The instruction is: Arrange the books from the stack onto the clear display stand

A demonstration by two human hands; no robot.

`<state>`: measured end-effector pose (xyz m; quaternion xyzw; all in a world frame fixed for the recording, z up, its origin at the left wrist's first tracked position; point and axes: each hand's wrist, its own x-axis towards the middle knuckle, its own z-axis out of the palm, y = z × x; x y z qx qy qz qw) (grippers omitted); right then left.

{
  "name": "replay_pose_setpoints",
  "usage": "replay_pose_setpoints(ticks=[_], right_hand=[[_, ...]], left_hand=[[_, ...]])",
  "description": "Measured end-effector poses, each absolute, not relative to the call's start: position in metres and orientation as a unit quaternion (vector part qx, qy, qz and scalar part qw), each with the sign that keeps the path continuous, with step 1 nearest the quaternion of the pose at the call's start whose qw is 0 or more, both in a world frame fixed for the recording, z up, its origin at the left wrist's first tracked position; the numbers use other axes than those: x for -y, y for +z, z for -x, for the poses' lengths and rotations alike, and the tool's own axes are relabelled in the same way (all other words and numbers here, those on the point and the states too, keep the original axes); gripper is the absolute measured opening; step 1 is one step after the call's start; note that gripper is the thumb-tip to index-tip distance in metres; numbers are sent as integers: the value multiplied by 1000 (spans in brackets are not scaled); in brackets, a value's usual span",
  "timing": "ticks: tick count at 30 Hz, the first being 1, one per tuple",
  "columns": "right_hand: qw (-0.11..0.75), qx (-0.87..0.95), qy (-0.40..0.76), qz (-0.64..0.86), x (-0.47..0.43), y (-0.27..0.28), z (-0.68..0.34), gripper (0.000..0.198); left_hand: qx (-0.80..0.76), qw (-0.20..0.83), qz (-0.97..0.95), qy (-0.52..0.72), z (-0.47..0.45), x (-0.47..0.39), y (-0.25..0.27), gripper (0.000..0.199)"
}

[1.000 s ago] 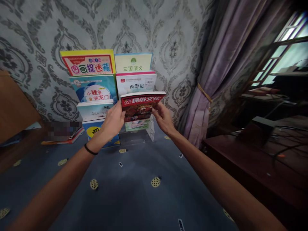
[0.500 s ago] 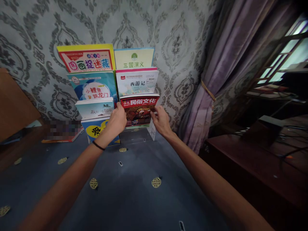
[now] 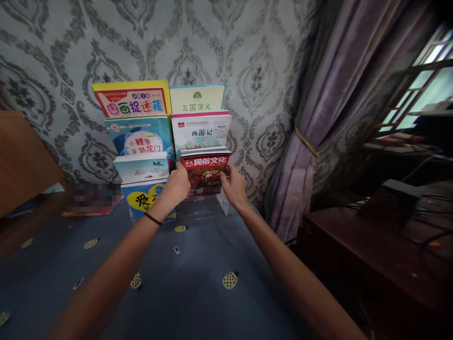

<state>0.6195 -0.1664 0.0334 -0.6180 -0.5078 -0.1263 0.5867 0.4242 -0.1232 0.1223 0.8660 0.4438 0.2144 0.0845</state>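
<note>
A dark red book (image 3: 205, 177) with white lettering sits in the right column of a clear tiered book stand (image 3: 222, 204). My left hand (image 3: 179, 183) is closed on its left edge, and my right hand (image 3: 233, 186) grips its right edge. Behind it stand a white book with a pink top edge (image 3: 201, 130) and a pale green book (image 3: 197, 98). The left column holds a yellow and red book (image 3: 133, 101), a teal book (image 3: 139, 134), a pale blue book (image 3: 141, 169) and a blue book with a yellow patch (image 3: 141, 197), partly behind my left wrist.
Under the stand lies a dark blue cloth (image 3: 184, 283) with pineapple prints. Patterned wallpaper (image 3: 258, 75) rises behind. At the left are a brown box-like object (image 3: 28, 160) and a flat book (image 3: 88, 208). A tied purple curtain (image 3: 293, 179) and a dark red cabinet (image 3: 371, 245) with cables stand right.
The red book has dropped slightly lower in relation to the book behind it, both hands keeping hold of its sides. The whole view has shifted, so the stand appears lower.
</note>
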Motion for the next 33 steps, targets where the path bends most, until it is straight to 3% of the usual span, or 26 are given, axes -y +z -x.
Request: replay_pose_setpoints(ticks=[18,33], right_hand=[[562,489,-125,655,158,33,-629,27],[577,486,-107,648,163,40,-624,33]], left_hand=[[-446,60,-861,236,-429,124,117,41],[-443,59,-863,236,-430,124,119,46]])
